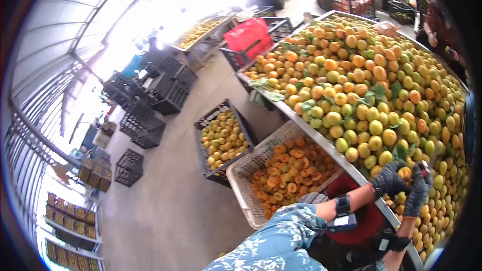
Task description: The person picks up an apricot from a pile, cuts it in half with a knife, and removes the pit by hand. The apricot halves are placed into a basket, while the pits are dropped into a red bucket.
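My left hand (388, 178), in a dark grey knitted glove, is closed around an orange apricot (404, 173) at the near edge of the heap. Close beside it, my right hand (418, 189), gloved the same way, grips a small tool with a dark red part (425, 168); its exact kind is too small to tell. Both hands are over a large metal-edged table (321, 143) piled with yellow, green and orange apricots (361, 90) and some leaves. Below the table edge, a white plastic basket (240, 183) holds halved apricots (291, 173).
A black crate (200, 143) of whole apricots stands on the floor beside the basket. Stacked black crates (168, 93) are farther left. A red bag (247, 34) lies in a crate behind the table. At the upper right, another person's hand (433, 39) shows across the heap.
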`<move>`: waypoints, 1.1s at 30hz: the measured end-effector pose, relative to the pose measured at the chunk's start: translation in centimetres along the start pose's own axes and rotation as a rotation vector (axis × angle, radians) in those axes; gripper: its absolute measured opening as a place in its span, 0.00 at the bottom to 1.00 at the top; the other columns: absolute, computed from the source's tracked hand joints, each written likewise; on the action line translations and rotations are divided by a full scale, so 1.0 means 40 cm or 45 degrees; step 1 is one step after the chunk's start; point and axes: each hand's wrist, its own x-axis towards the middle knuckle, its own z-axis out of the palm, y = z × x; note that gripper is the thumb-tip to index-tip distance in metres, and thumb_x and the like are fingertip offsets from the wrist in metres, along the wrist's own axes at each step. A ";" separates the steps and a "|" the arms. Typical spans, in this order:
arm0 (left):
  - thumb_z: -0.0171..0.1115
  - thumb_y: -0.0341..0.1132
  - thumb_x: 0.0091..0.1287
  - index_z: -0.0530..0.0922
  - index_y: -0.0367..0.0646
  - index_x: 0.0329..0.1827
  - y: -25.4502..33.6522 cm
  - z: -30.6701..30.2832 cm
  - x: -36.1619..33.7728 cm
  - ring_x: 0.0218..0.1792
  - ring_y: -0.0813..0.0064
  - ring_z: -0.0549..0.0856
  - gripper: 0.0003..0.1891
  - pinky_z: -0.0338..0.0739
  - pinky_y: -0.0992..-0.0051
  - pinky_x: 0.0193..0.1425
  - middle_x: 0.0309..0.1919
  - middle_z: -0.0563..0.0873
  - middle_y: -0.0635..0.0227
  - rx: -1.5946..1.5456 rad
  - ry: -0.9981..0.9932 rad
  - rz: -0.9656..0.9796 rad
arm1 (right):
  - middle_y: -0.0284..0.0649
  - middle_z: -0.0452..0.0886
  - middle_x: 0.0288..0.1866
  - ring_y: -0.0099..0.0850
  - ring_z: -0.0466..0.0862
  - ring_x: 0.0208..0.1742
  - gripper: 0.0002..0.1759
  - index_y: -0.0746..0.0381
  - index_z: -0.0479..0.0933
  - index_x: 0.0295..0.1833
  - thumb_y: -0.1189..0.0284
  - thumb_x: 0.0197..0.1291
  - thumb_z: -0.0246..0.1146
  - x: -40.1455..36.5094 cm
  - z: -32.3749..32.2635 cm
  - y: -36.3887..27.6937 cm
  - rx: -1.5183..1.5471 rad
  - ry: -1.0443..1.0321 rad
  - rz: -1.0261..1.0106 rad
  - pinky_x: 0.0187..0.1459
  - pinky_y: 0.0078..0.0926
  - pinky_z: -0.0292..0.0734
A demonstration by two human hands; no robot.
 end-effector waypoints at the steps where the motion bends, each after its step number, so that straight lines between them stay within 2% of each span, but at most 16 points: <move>1: 0.75 0.32 0.46 0.77 0.41 0.49 0.065 -0.033 0.022 0.32 0.76 0.80 0.25 0.78 0.72 0.37 0.33 0.83 0.66 -0.206 -0.128 -0.384 | 0.26 0.76 0.32 0.15 0.73 0.29 0.09 0.60 0.79 0.45 0.69 0.60 0.67 -0.022 0.030 -0.077 -0.110 -0.086 -0.017 0.30 0.14 0.70; 2: 0.79 0.36 0.43 0.79 0.40 0.44 0.128 -0.084 0.040 0.38 0.75 0.81 0.25 0.78 0.71 0.47 0.36 0.84 0.66 -0.418 -0.292 -0.764 | 0.27 0.77 0.34 0.16 0.74 0.31 0.10 0.61 0.79 0.44 0.70 0.59 0.68 -0.050 0.068 -0.155 -0.234 -0.153 -0.032 0.33 0.16 0.72; 4: 0.74 0.34 0.49 0.77 0.42 0.50 0.164 -0.103 0.048 0.38 0.79 0.81 0.24 0.78 0.75 0.45 0.37 0.84 0.69 -0.340 -0.354 -0.813 | 0.27 0.77 0.33 0.17 0.73 0.31 0.11 0.62 0.79 0.42 0.69 0.57 0.69 -0.087 0.115 -0.248 -0.358 -0.184 0.057 0.33 0.18 0.72; 6: 0.74 0.32 0.50 0.78 0.43 0.48 0.094 -0.076 0.024 0.40 0.80 0.80 0.21 0.78 0.75 0.47 0.38 0.84 0.71 -0.298 -0.245 -0.527 | 0.27 0.77 0.31 0.18 0.73 0.31 0.11 0.63 0.79 0.42 0.70 0.55 0.69 -0.102 0.148 -0.326 -0.330 -0.262 0.140 0.33 0.19 0.72; 8: 0.73 0.31 0.50 0.79 0.44 0.47 0.060 -0.070 0.019 0.41 0.81 0.80 0.20 0.78 0.75 0.47 0.38 0.84 0.71 -0.213 -0.282 -0.518 | 0.27 0.77 0.30 0.17 0.72 0.31 0.11 0.64 0.79 0.42 0.71 0.54 0.68 -0.103 0.157 -0.329 -0.167 -0.229 0.271 0.32 0.19 0.72; 10: 0.74 0.31 0.49 0.79 0.43 0.47 0.078 -0.076 0.012 0.42 0.79 0.80 0.21 0.78 0.74 0.47 0.39 0.84 0.70 -0.452 -0.240 -0.540 | 0.28 0.77 0.30 0.17 0.73 0.31 0.11 0.63 0.79 0.42 0.72 0.52 0.67 -0.099 0.149 -0.345 -0.171 -0.251 0.306 0.32 0.18 0.71; 12: 0.76 0.30 0.48 0.78 0.41 0.47 0.127 -0.092 0.027 0.41 0.79 0.80 0.22 0.78 0.75 0.47 0.39 0.84 0.69 -0.470 -0.257 -0.654 | 0.28 0.78 0.31 0.18 0.74 0.30 0.13 0.62 0.79 0.42 0.72 0.50 0.67 -0.103 0.137 -0.361 0.041 -0.250 0.461 0.32 0.17 0.72; 14: 0.81 0.30 0.41 0.78 0.39 0.48 0.150 -0.103 0.043 0.43 0.77 0.81 0.29 0.78 0.74 0.51 0.41 0.84 0.66 -0.359 -0.291 -0.676 | 0.28 0.78 0.31 0.18 0.75 0.30 0.13 0.61 0.79 0.42 0.71 0.49 0.68 -0.096 0.121 -0.358 0.016 -0.287 0.502 0.31 0.17 0.72; 18: 0.81 0.32 0.43 0.77 0.38 0.49 0.170 -0.109 0.055 0.42 0.77 0.81 0.29 0.78 0.74 0.51 0.41 0.84 0.66 -0.188 -0.313 -0.563 | 0.29 0.78 0.30 0.18 0.75 0.26 0.14 0.61 0.79 0.42 0.70 0.49 0.69 -0.094 0.116 -0.370 0.267 -0.203 0.591 0.28 0.16 0.72; 20: 0.81 0.32 0.43 0.77 0.39 0.50 0.168 -0.107 0.055 0.42 0.76 0.82 0.29 0.78 0.74 0.51 0.41 0.85 0.65 -0.209 -0.303 -0.570 | 0.30 0.79 0.30 0.18 0.76 0.26 0.14 0.61 0.79 0.42 0.70 0.49 0.70 -0.092 0.115 -0.368 0.225 -0.228 0.613 0.28 0.16 0.73; 22: 0.81 0.33 0.43 0.77 0.39 0.50 0.171 -0.108 0.053 0.41 0.74 0.83 0.30 0.78 0.73 0.51 0.40 0.85 0.63 -0.010 -0.334 -0.458 | 0.30 0.79 0.30 0.18 0.76 0.26 0.14 0.62 0.78 0.41 0.71 0.49 0.71 -0.096 0.124 -0.360 0.120 -0.259 0.568 0.27 0.14 0.73; 24: 0.81 0.34 0.43 0.77 0.39 0.49 0.173 -0.103 0.052 0.41 0.72 0.84 0.30 0.78 0.72 0.51 0.40 0.85 0.63 -0.037 -0.339 -0.511 | 0.30 0.79 0.30 0.17 0.77 0.27 0.13 0.62 0.78 0.42 0.73 0.50 0.71 -0.107 0.150 -0.384 0.080 -0.242 0.380 0.28 0.14 0.73; 28: 0.81 0.33 0.43 0.77 0.38 0.49 0.154 -0.103 0.047 0.42 0.74 0.83 0.28 0.79 0.73 0.50 0.39 0.85 0.63 -0.098 -0.329 -0.579 | 0.31 0.80 0.31 0.17 0.78 0.29 0.14 0.64 0.78 0.43 0.74 0.51 0.69 -0.103 0.131 -0.380 0.086 -0.288 0.480 0.31 0.14 0.74; 30: 0.80 0.30 0.43 0.77 0.37 0.49 0.140 -0.115 0.051 0.42 0.75 0.82 0.28 0.78 0.74 0.50 0.41 0.85 0.64 -0.411 -0.307 -0.743 | 0.31 0.80 0.33 0.17 0.78 0.31 0.16 0.63 0.79 0.45 0.71 0.50 0.70 -0.104 0.119 -0.363 0.237 -0.322 0.619 0.32 0.16 0.76; 33: 0.79 0.28 0.44 0.76 0.36 0.49 0.145 -0.118 0.051 0.42 0.78 0.81 0.28 0.78 0.76 0.50 0.42 0.84 0.66 -0.534 -0.303 -0.786 | 0.31 0.82 0.34 0.18 0.79 0.33 0.15 0.64 0.80 0.47 0.72 0.52 0.67 -0.106 0.121 -0.353 0.160 -0.313 0.485 0.36 0.16 0.77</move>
